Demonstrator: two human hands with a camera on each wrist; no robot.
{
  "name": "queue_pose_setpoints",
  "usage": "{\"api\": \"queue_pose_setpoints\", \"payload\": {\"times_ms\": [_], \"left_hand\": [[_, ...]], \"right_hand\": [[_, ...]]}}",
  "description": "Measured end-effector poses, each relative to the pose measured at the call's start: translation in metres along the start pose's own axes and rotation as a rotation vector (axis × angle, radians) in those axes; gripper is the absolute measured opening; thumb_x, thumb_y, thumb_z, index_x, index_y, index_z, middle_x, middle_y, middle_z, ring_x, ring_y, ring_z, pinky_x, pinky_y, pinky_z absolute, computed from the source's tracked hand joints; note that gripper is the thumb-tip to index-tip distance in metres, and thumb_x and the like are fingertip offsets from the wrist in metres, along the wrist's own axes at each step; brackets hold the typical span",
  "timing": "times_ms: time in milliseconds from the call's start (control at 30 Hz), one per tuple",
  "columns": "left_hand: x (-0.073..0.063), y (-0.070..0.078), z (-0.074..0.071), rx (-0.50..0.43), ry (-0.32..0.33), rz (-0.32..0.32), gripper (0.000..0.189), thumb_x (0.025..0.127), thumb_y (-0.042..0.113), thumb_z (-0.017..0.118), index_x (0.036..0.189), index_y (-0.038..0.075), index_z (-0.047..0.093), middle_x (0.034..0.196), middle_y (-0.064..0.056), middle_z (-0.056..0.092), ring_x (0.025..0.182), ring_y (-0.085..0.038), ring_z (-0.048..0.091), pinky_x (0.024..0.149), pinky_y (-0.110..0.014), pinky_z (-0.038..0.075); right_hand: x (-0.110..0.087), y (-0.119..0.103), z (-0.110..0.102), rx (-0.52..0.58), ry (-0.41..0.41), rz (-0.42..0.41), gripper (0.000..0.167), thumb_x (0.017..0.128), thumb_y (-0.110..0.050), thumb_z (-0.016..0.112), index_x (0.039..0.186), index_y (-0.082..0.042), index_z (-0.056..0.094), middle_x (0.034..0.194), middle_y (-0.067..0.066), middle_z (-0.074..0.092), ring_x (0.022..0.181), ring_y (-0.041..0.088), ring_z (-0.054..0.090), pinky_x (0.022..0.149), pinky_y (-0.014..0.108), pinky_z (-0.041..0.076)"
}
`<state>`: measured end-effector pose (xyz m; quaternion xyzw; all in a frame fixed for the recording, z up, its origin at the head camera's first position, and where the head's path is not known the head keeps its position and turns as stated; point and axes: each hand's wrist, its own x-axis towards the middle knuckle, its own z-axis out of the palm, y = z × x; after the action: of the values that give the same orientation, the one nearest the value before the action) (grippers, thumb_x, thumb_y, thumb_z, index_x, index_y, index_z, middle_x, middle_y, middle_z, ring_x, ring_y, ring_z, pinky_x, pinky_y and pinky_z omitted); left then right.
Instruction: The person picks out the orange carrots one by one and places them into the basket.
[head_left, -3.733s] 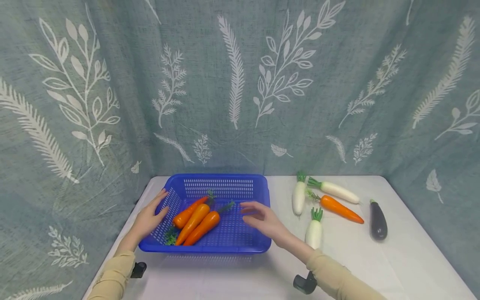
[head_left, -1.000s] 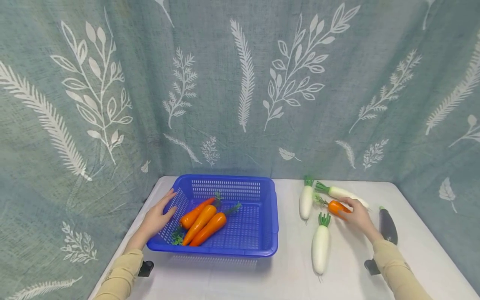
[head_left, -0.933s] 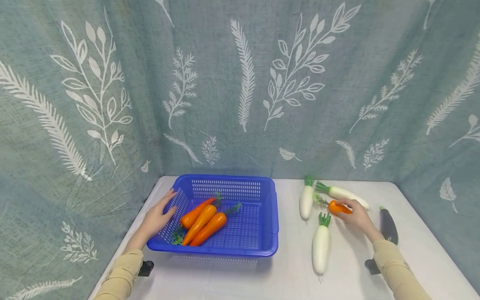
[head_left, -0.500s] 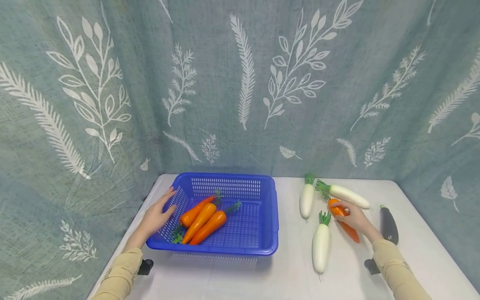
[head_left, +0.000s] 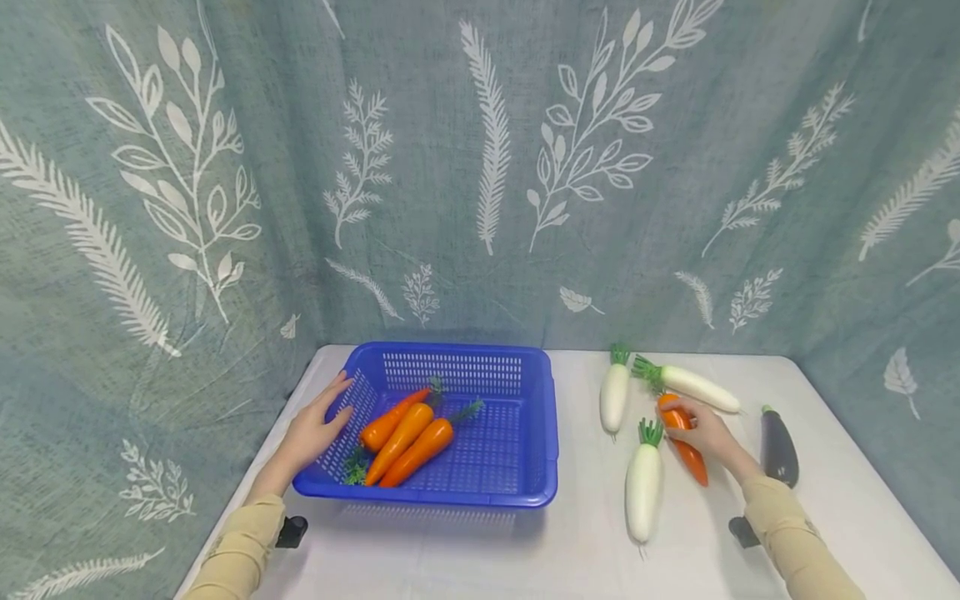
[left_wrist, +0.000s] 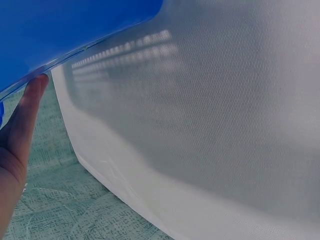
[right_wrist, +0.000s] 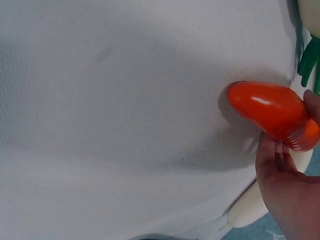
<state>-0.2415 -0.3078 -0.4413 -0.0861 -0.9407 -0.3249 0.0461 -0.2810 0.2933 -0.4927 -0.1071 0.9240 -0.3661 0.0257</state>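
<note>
In the head view my right hand pinches an orange carrot between thumb and fingers, low over the white table. The carrot's tip points toward the front; its leafy top lies by a white radish behind. The right wrist view also shows the thumb and fingers on either side of the carrot. My left hand rests at the left rim of a blue plastic basket, fingers fairly straight. A fingertip touches the basket's edge in the left wrist view. Three carrots lie in the basket's left half.
One white radish lies right of the basket, and another radish sits closer to the front. An eggplant is right of my right hand. A patterned green curtain hangs behind the table.
My right hand has gone from above the basket to the carrot on the right and gripped it. The carrot has turned, its tip swinging frontward and left. My left hand stays at the basket.
</note>
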Motion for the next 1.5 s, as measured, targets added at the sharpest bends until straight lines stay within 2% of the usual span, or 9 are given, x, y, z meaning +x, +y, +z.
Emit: {"api": "queue_pose_setpoints", "payload": {"times_ms": [233,633,867,1033,1167,1333,1500], "left_hand": [[0.0020,-0.0008,0.0008,-0.004,0.003,0.005,0.049,0.097,0.014,0.050,0.142,-0.001,0.038,0.154,-0.021,0.027,0.137,-0.045,0.030,0.111,-0.059,0.025],[0.0012,-0.0015,0.0011,0.001,0.007,0.015,0.049,0.096,0.013,0.050,0.141,-0.002,0.039,0.153,-0.022,0.027,0.137,-0.046,0.031,0.111,-0.059,0.025],[0.0001,0.0003,0.0006,-0.001,0.011,0.016,0.048,0.096,0.012,0.050,0.141,-0.003,0.039,0.153,-0.023,0.027,0.137,-0.046,0.031,0.111,-0.060,0.025],[-0.0004,0.0009,0.0013,0.012,0.020,0.021,0.048,0.096,0.012,0.051,0.140,-0.003,0.040,0.152,-0.024,0.029,0.135,-0.047,0.033,0.109,-0.060,0.027],[-0.0007,0.0009,0.0011,0.011,0.017,0.011,0.048,0.096,0.012,0.050,0.140,-0.003,0.040,0.152,-0.024,0.029,0.135,-0.047,0.034,0.109,-0.061,0.028],[-0.0012,0.0016,0.0010,0.013,0.010,-0.002,0.048,0.097,0.013,0.050,0.141,-0.002,0.039,0.152,-0.024,0.028,0.135,-0.047,0.033,0.109,-0.061,0.027],[-0.0009,0.0029,0.0004,0.013,0.009,-0.004,0.048,0.097,0.014,0.050,0.141,-0.002,0.039,0.153,-0.023,0.028,0.136,-0.047,0.032,0.109,-0.061,0.027]], "right_hand": [[-0.0011,0.0002,0.0009,-0.006,0.007,0.013,0.036,0.082,-0.001,0.067,0.117,0.004,0.059,0.119,0.030,0.057,0.099,0.038,0.057,0.079,0.042,0.051],[0.0000,0.0012,0.0014,-0.020,0.022,0.001,0.036,0.081,0.000,0.066,0.116,0.005,0.059,0.117,0.030,0.058,0.095,0.034,0.058,0.075,0.036,0.048],[0.0009,0.0010,0.0013,-0.027,0.029,-0.016,0.035,0.081,0.001,0.066,0.115,0.005,0.059,0.117,0.030,0.058,0.097,0.037,0.059,0.077,0.039,0.049],[-0.0004,-0.0026,0.0018,-0.020,0.031,0.002,0.036,0.081,0.000,0.067,0.115,0.006,0.059,0.119,0.032,0.057,0.100,0.042,0.058,0.081,0.048,0.050],[-0.0013,-0.0053,0.0028,-0.013,0.030,0.063,0.037,0.082,-0.003,0.067,0.118,0.005,0.058,0.120,0.033,0.056,0.102,0.043,0.057,0.084,0.050,0.050],[-0.0028,-0.0061,0.0042,0.016,0.026,0.171,0.040,0.085,-0.005,0.065,0.123,0.005,0.055,0.122,0.034,0.053,0.102,0.043,0.057,0.083,0.048,0.052],[-0.0032,-0.0065,0.0047,0.057,0.033,0.243,0.042,0.087,-0.008,0.063,0.126,0.004,0.052,0.127,0.033,0.050,0.104,0.042,0.056,0.084,0.046,0.053]]}}
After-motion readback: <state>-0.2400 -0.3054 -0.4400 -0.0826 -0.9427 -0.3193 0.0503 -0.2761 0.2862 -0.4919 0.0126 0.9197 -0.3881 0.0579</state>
